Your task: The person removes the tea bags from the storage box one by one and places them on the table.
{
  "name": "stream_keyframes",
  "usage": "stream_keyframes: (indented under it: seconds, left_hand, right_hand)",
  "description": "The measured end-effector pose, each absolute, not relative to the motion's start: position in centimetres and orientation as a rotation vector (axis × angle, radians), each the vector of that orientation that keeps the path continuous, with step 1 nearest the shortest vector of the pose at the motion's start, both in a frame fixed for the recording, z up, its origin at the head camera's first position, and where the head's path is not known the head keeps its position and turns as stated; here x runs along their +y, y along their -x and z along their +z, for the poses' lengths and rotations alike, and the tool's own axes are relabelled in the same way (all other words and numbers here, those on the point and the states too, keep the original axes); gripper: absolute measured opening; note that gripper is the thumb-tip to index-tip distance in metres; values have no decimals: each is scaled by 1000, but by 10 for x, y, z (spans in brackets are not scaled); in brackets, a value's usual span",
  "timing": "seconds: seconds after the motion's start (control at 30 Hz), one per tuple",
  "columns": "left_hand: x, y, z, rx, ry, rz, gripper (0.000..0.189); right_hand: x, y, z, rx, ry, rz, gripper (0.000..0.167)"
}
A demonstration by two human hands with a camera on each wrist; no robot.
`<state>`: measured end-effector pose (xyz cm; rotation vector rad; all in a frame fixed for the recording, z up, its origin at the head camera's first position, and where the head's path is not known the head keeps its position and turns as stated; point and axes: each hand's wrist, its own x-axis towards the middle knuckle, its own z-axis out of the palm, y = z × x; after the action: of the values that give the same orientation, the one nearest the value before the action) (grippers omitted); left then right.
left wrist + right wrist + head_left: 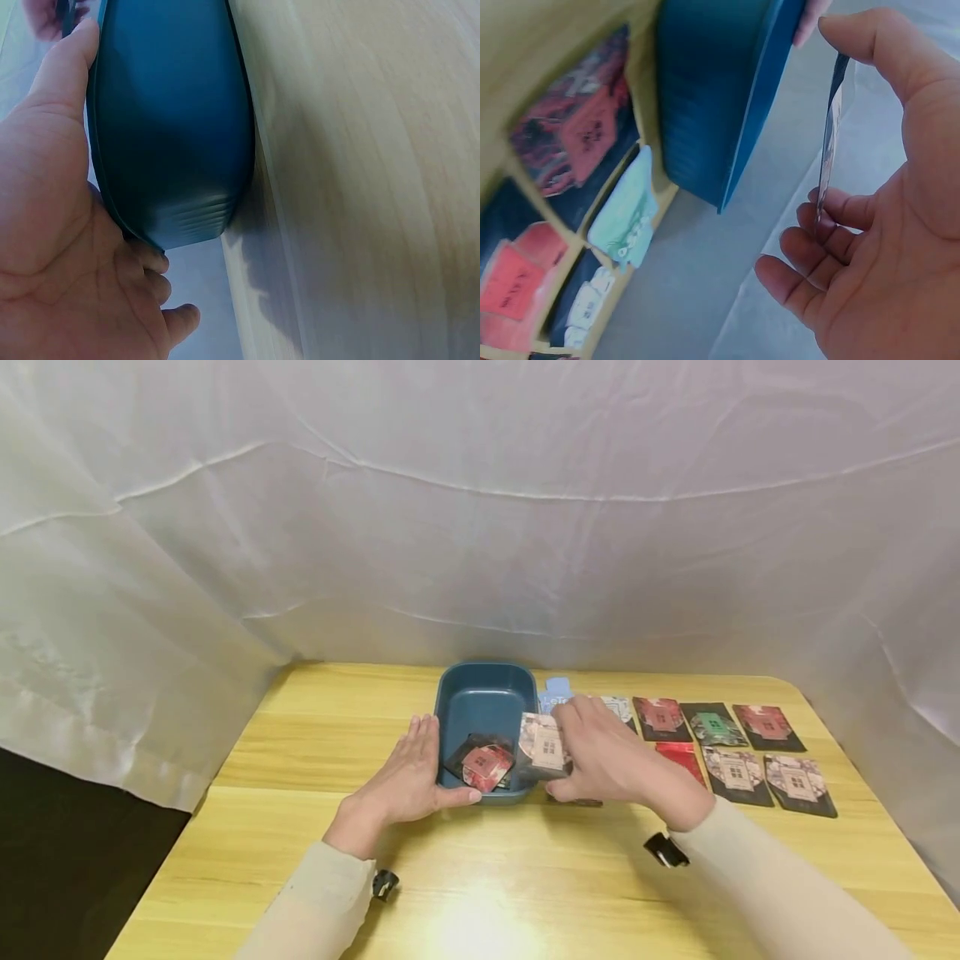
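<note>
A dark blue plastic bin stands near the back edge of the wooden table, with a few black and red packets lying at its near end. Against its left wall rest the straight fingers of my left hand, the thumb along the near side. My right hand pinches a flat black packet with a pale pink label by its edges, at the bin's right rim. Seen edge-on in the right wrist view, this packet spans from thumb to fingers. The left wrist view shows the bin's outer wall beside my palm.
Right of the bin, several flat packets lie in rows: red ones, a green one, pale pink ones and a shiny red one. A light blue piece lies by the bin. Grey cloth hangs behind the table.
</note>
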<state>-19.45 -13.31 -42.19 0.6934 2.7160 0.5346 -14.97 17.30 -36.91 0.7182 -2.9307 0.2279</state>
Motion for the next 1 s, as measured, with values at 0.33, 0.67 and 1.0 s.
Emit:
stream_keyframes:
  seconds: [0.33, 0.67, 1.0]
  left_hand:
    - [-133, 194, -423, 2716, -707, 546, 140]
    - [-133, 195, -424, 2716, -710, 559, 140]
    - [-134, 196, -424, 2709, -711, 563, 141]
  right_hand:
    - [181, 102, -397, -2900, -716, 202, 87]
    - [177, 67, -430, -2973, -747, 224, 89]
    - [186, 59, -443, -3005, -727, 220, 87]
